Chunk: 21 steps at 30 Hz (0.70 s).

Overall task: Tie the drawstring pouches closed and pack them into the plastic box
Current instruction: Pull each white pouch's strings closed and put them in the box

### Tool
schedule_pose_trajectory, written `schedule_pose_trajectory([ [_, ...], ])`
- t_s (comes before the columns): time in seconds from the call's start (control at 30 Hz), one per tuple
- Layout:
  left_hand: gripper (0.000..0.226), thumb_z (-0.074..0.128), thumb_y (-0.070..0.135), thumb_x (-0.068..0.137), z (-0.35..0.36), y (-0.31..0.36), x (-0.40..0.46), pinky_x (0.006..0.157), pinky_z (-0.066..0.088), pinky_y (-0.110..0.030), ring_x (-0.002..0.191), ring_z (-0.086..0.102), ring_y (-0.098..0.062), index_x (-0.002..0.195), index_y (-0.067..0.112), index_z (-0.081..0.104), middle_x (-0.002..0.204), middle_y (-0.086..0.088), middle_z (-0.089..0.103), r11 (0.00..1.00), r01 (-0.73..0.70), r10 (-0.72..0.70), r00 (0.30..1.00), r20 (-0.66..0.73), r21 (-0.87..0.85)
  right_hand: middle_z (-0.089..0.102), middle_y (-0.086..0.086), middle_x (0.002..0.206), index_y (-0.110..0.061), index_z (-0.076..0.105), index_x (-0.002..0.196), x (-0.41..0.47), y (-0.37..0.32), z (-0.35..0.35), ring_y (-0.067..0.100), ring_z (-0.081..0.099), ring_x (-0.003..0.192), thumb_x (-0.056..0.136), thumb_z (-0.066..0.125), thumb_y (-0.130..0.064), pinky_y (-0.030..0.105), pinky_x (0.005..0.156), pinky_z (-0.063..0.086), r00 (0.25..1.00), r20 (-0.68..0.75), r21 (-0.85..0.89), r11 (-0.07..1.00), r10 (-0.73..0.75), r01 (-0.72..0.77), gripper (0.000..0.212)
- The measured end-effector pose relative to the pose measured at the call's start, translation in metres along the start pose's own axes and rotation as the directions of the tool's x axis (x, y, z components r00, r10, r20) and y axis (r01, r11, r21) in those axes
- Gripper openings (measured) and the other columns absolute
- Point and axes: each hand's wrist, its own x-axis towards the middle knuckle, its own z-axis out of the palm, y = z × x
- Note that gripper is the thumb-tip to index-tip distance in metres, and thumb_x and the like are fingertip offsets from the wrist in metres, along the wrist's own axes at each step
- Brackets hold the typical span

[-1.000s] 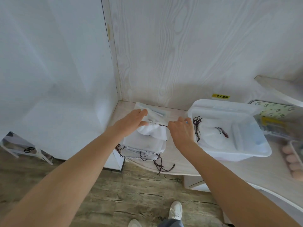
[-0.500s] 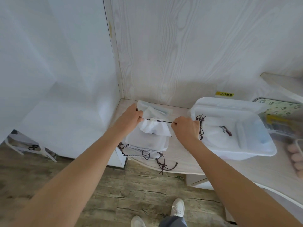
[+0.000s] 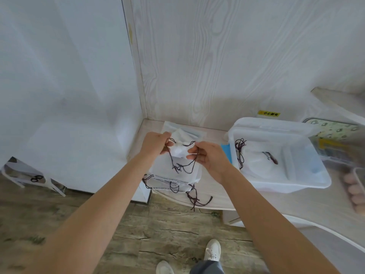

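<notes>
L hand + R hand each pinched drawstring ends | cord hung slack over pouch | risk, imo: loose knot slips, neck reopens before plastic box

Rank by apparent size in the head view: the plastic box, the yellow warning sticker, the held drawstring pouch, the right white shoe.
1. plastic box
2. held drawstring pouch, partly hidden by both hands
3. right white shoe
4. yellow warning sticker

The shoe lies at a different distance from the camera than the rest, so its rank against the pouch is unsure.
</notes>
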Motion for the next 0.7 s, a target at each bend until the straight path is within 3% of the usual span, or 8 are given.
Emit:
schedule_pose_trajectory([
  [0.07, 0.033, 0.055, 0.023, 0.092, -0.001, 0.002, -0.003, 0.056, 0.047, -0.018, 0.047, 0.064, -0.007, 0.061, 0.015, 0.046, 0.060, -0.001, 0.070, 0.934, 0.171, -0.132, 0.981, 0.140, -0.313, 0.069, 0.006, 0.077, -0.005, 0.063, 0.077, -0.002, 0.000, 0.005, 0.019, 0.067, 0.067, 0.093, 0.049, -0.010, 0.024, 0.069, 0.053, 0.998, 0.056, 0.115, 0.993, 0.028, -0.034, 0.021],
  [0.13, 0.029, 0.055, 0.024, 0.093, -0.002, 0.002, -0.007, 0.069, 0.050, -0.022, 0.060, 0.069, -0.011, 0.066, 0.015, 0.050, 0.069, -0.003, 0.073, 0.850, 0.231, -0.119, 0.960, 0.254, -0.474, 0.070, 0.006, 0.087, -0.007, 0.065, 0.085, -0.004, 0.000, 0.010, 0.018, 0.068, 0.076, 0.092, 0.051, -0.012, 0.026, 0.074, 0.052, 0.995, 0.094, 0.205, 0.978, 0.026, -0.045, 0.016],
  [0.33, 0.023, 0.052, 0.027, 0.090, 0.005, -0.005, -0.008, 0.082, 0.050, -0.025, 0.097, 0.066, -0.011, 0.089, 0.006, 0.062, 0.098, -0.003, 0.072, 0.735, 0.224, 0.112, 0.891, 0.440, -0.640, 0.068, 0.004, 0.097, -0.005, 0.066, 0.099, -0.007, 0.008, 0.026, 0.014, 0.066, 0.088, 0.093, 0.051, -0.014, 0.017, 0.069, 0.050, 0.977, 0.214, 0.211, 0.976, 0.007, -0.054, 0.019],
  [0.5, 0.018, 0.056, 0.021, 0.085, 0.015, -0.006, -0.010, 0.081, 0.054, -0.020, 0.104, 0.066, -0.017, 0.080, 0.005, 0.058, 0.108, -0.012, 0.069, 0.666, 0.233, 0.151, 0.888, 0.435, -0.708, 0.067, 0.005, 0.089, -0.001, 0.065, 0.099, -0.010, 0.012, 0.028, 0.012, 0.064, 0.082, 0.094, 0.049, -0.010, 0.019, 0.081, 0.051, 0.973, 0.226, 0.273, 0.962, -0.035, -0.029, 0.019],
  [0.57, 0.016, 0.057, 0.022, 0.083, 0.014, -0.004, -0.010, 0.080, 0.054, -0.022, 0.103, 0.066, -0.017, 0.079, 0.007, 0.059, 0.106, -0.012, 0.069, 0.670, 0.212, 0.155, 0.897, 0.413, -0.712, 0.066, 0.011, 0.089, 0.002, 0.067, 0.100, -0.010, 0.012, 0.024, 0.013, 0.060, 0.081, 0.092, 0.053, -0.010, 0.019, 0.080, 0.051, 0.981, 0.185, 0.148, 0.988, -0.059, 0.032, 0.019],
  [0.63, 0.016, 0.054, 0.020, 0.089, 0.012, -0.002, -0.010, 0.075, 0.051, -0.021, 0.096, 0.067, -0.014, 0.080, 0.009, 0.061, 0.102, -0.009, 0.070, 0.666, 0.180, 0.153, 0.917, 0.369, -0.724, 0.068, 0.018, 0.090, -0.004, 0.072, 0.095, -0.010, 0.010, 0.020, 0.015, 0.059, 0.079, 0.087, 0.063, -0.015, 0.022, 0.079, 0.050, 0.989, 0.092, -0.163, 0.979, -0.112, 0.126, 0.016],
  [0.7, 0.022, 0.048, 0.018, 0.095, 0.010, 0.001, -0.013, 0.075, 0.046, -0.019, 0.091, 0.066, -0.011, 0.081, 0.011, 0.063, 0.100, -0.006, 0.070, 0.671, 0.155, 0.151, 0.929, 0.339, -0.725, 0.068, 0.020, 0.086, -0.012, 0.075, 0.086, -0.014, 0.005, 0.018, 0.017, 0.054, 0.072, 0.082, 0.069, -0.021, 0.024, 0.070, 0.043, 0.974, 0.022, -0.485, 0.850, -0.224, 0.206, 0.011],
])
